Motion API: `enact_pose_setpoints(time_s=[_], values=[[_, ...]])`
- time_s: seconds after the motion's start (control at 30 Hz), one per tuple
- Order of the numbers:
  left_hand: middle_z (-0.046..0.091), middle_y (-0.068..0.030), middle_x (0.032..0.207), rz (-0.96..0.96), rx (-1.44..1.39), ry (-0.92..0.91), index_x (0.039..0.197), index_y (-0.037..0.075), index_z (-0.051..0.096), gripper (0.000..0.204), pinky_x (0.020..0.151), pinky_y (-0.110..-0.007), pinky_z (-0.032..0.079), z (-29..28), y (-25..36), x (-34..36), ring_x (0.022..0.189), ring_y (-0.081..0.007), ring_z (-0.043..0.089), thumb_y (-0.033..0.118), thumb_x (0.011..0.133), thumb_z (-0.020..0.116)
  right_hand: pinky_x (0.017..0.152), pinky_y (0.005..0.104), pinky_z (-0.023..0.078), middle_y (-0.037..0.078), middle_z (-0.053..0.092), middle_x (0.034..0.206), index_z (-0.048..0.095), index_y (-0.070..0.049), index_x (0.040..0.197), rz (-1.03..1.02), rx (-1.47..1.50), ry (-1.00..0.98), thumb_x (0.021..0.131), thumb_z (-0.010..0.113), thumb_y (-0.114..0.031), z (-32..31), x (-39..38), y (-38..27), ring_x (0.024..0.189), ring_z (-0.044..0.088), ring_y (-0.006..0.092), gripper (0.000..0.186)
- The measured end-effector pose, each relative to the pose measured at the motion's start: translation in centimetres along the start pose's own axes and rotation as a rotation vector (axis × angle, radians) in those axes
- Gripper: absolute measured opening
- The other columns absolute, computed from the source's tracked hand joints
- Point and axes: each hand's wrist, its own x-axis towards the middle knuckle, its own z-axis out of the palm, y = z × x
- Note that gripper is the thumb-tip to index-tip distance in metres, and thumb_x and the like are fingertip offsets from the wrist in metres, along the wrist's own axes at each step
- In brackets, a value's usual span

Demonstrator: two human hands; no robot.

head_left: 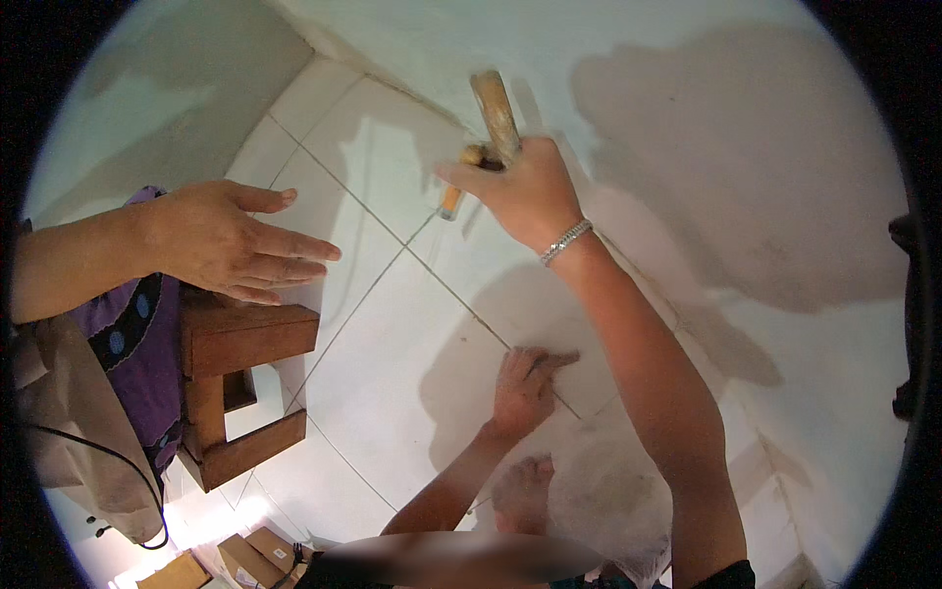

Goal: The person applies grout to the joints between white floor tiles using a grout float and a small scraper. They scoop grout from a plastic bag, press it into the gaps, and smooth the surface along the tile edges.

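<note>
My right hand (525, 191), with a silver bracelet at its wrist, is raised near the wall at the upper middle. Its fingers are closed round a worn wooden-handled tool (497, 113) whose thick end points up. A shorter orange-brown piece (450, 203) with a greyish tip sticks out below the thumb; I cannot tell whether it belongs to the same tool. Low over the tiles, my left hand (525, 388) is closed with its fingertips to the right. What it holds, if anything, is too small to make out.
Another person's open hand (240, 240) reaches in from the left, above a brown wooden stool (250, 339) and purple patterned cloth (137, 363). A bare foot (523, 491) and a clear plastic bag (608, 486) are near me. Cardboard boxes (250, 560) lie lower left. A pale wall (726, 177) borders the tiles.
</note>
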Motion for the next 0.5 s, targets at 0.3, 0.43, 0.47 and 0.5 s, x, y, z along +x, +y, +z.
enact_pose_setpoints(time_s=[0.3,0.43,0.47,0.5], values=[[0.063,-0.0145,0.118,-0.249,-0.227,-0.113,0.131,0.011,0.069,0.049,0.103,-0.044,0.045,0.0,-0.4,-0.8,0.112,-0.0354,0.056,0.004,0.082,0.072,0.067,0.0438,0.058,0.022,0.069,0.068,0.068,0.004,0.073,-0.179,0.259,0.189,0.071,0.085,-0.021,6.7,-2.5,-10.2,0.065,0.071,0.0327,0.031],[0.063,-0.0149,0.117,-0.488,-0.353,-0.324,0.129,0.007,0.068,0.043,0.105,-0.045,0.044,-0.6,0.3,0.1,0.114,-0.0342,0.056,0.007,0.086,0.072,0.076,0.048,0.058,0.028,0.067,0.076,0.065,0.008,0.074,-0.186,0.25,0.241,0.072,0.084,-0.019,6.9,-4.4,-11.3,0.075,0.07,0.0401,0.033],[0.063,-0.015,0.117,-0.505,-0.334,-0.352,0.129,0.007,0.069,0.042,0.104,-0.045,0.044,-0.8,0.3,0.4,0.114,-0.0341,0.056,0.006,0.087,0.072,0.079,0.0489,0.058,0.03,0.066,0.077,0.064,0.009,0.073,-0.169,0.28,0.241,0.071,0.084,-0.018,6.8,-4.7,-11.5,0.077,0.069,0.0417,0.033],[0.063,-0.015,0.117,-0.509,-0.327,-0.374,0.128,0.007,0.069,0.041,0.104,-0.045,0.045,-0.8,0.2,0.8,0.113,-0.0339,0.056,0.006,0.087,0.072,0.078,0.0489,0.058,0.03,0.067,0.076,0.064,0.008,0.073,-0.132,0.298,0.228,0.07,0.085,-0.018,6.7,-4.8,-11.7,0.077,0.07,0.042,0.034]])
